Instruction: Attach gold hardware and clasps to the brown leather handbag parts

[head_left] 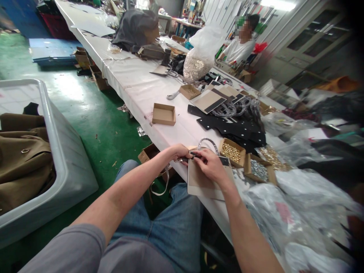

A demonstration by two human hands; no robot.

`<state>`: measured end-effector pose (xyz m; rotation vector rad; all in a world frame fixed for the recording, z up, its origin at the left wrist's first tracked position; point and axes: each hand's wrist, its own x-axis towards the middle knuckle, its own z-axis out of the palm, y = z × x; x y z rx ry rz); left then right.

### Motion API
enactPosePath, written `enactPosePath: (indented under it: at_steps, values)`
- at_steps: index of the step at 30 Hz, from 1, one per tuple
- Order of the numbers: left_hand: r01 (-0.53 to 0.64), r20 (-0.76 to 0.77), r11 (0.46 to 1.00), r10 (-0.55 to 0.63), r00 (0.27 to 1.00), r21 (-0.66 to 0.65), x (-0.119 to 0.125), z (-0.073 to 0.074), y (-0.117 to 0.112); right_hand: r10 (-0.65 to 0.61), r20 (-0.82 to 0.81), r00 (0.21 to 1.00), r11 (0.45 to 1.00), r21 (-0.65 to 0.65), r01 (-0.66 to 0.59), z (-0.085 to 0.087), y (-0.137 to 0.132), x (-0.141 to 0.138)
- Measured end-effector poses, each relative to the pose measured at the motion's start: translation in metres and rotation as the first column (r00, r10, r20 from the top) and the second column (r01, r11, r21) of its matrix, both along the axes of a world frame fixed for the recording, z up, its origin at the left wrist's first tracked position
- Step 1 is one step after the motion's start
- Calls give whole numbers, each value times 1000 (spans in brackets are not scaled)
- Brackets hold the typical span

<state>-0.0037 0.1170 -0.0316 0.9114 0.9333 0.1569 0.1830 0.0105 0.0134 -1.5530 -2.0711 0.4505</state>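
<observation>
A flat beige panel (206, 184) with a dark strip along its top lies at the table's near edge, partly over my lap. At its upper left corner my left hand (181, 151) is closed, fingers pinched around a small dark, shiny piece whose kind I cannot make out. My right hand (209, 163) rests over the panel, thumb and fingers closed at its top edge beside the left hand's fingertips. Behind it rises a curved handle (209, 142) in clear plastic wrap. My right fingers partly hide the dark strip.
Right of the panel stand a box of gold-coloured studs (231, 152) and a box of silver-coloured hardware (258, 169). Black pieces (233, 129), a cardboard box (164, 114) and plastic bags (284, 216) lie around. A grey bin (71, 170) stands left. A person (240, 49) sits across.
</observation>
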Motion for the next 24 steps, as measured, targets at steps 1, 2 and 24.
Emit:
enactPosePath:
  at_steps: [1,2,24]
  values:
    - [-1,-13,1000,1,1000,8,0,-1,0,28,26,999,1000,-11,-27,1,1,2]
    - [-2,-32,1000,3,999,17,0,-1,0,47,49,998,999,-23,-46,2,2,4]
    - [-69,-78,996,74,994,61,-2,13,-8,11,-52,999,1000,26,-10,-2,-6,7]
